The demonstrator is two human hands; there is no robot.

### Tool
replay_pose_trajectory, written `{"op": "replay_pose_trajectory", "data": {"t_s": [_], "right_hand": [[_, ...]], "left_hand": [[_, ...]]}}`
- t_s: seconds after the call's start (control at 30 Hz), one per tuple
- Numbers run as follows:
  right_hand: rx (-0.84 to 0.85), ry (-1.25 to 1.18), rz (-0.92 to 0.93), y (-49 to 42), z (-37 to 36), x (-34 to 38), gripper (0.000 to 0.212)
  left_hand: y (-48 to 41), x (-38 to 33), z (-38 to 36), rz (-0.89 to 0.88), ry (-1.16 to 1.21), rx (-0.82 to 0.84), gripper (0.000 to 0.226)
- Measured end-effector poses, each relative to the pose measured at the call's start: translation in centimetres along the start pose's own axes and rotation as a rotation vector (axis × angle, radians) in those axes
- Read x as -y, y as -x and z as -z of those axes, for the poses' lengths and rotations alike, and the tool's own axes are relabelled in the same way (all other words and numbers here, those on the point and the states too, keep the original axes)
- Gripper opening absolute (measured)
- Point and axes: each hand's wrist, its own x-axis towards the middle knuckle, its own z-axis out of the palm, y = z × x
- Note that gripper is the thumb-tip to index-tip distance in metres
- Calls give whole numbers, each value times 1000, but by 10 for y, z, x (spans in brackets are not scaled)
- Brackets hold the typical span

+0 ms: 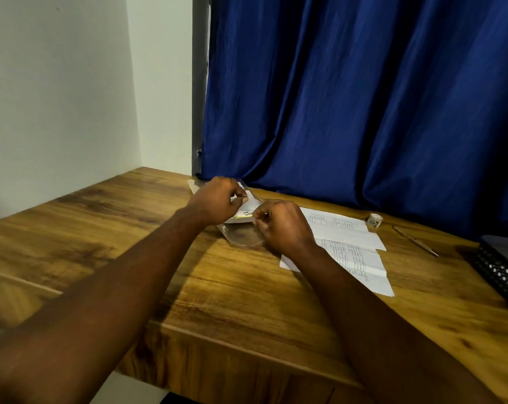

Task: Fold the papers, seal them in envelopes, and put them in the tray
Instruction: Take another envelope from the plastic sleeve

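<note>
Both hands meet over a clear plastic envelope (242,236) lying on the wooden desk (136,228). My left hand (217,201) pinches its upper edge, where a white folded paper (251,204) shows inside. My right hand (281,224) grips the same envelope from the right, fingertips at a small metal fastener. To the right lie two printed sheets: one folded paper (343,230) and another creased sheet (360,265) partly under my right wrist. A black mesh tray (499,272) sits at the far right edge, only partly in view.
A small roll of tape (374,220) stands near the blue curtain (363,97). A pen (415,240) lies between the papers and the tray. A white wall borders the desk on the left. The desk's front edge runs below my forearms.
</note>
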Motion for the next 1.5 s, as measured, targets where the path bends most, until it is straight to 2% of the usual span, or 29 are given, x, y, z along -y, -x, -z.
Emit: {"op": "replay_pose_trajectory", "data": {"t_s": [0.07, 0.23, 0.37, 0.53, 0.6, 0.7, 0.83, 0.9, 1.03, 1.13, 1.2, 1.27, 1.33, 1.4, 1.5], "right_hand": [[-36, -45, -26, -1, 4, -2, 9], [-127, -65, -23, 4, 10, -4, 21], [-149, -23, 119, 9, 16, -6, 19], [-377, 53, 154, 8, 26, -8, 13], [-439, 76, 189, 8, 32, -7, 16], [-468, 92, 257, 6, 41, -6, 18], [-426, 128, 336, 5, 49, -3, 19], [-482, 90, 298, 4, 53, -2, 20], [-693, -38, 106, 0, 62, -3, 23], [-768, -107, -9, -1, 68, -5, 21], [-783, -88, -1, -1, 71, -7, 20], [-756, -19, 89, 0, 72, -9, 19], [-746, -1, 144, -1, 74, -7, 20], [-794, -71, 111, -2, 78, -4, 21], [-934, -182, -50, -7, 89, -7, 19]], "left_hand": [[-2, -1, 1, -5, 29, -13, 23], [-5, 2, 5, 14, 111, -23, 22], [-6, 7, 2, 68, 154, 18, 19], [0, 7, -7, 103, 218, 104, 12], [1, 6, -9, 111, 211, 113, 11], [1, 6, -10, 110, 164, 121, 20], [1, 6, -8, 153, 162, 131, 33], [1, 8, -9, 154, 152, 111, 30], [2, 7, -8, 138, 144, 95, 13], [-2, 3, -4, 106, 122, 105, 16], [-5, 1, -4, 98, 70, 109, 25], [-6, 2, -4, 93, 15, 114, 33], [-4, 3, -6, 88, -8, 126, 34], [-2, 3, -8, 78, -10, 141, 28], [3, 5, -7, 58, -47, 198, 27]]}}
